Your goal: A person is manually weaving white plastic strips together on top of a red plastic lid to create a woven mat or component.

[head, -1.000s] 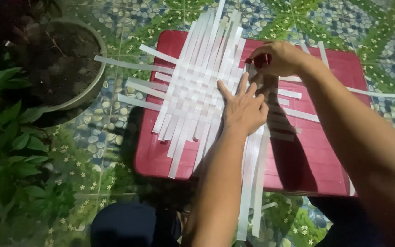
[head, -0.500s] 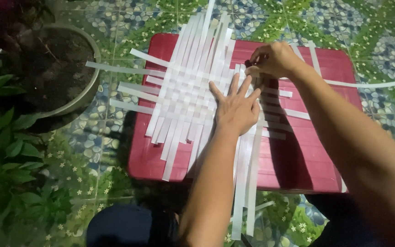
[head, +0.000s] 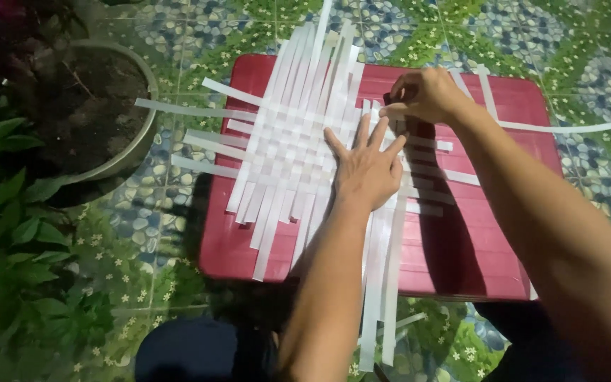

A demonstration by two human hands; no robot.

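Left hand (head: 368, 170) lies flat with fingers spread, pressing the woven mat of white strips (head: 298, 141) down on the red table (head: 461, 240). Right hand (head: 426, 95) pinches a dark object against the strip ends at the weave's right edge; what it is cannot be told. To do this well, I judge the flat palm should keep the crossings from sliding while the pinch works one strip at a time, snug against its neighbour. The mat sits on the table's left half, its long strips running from the near edge away and slightly rightward; shorter strips cross them sideways. A plant pot (head: 132, 141) stands on the patterned floor (head: 178, 212) to the left.
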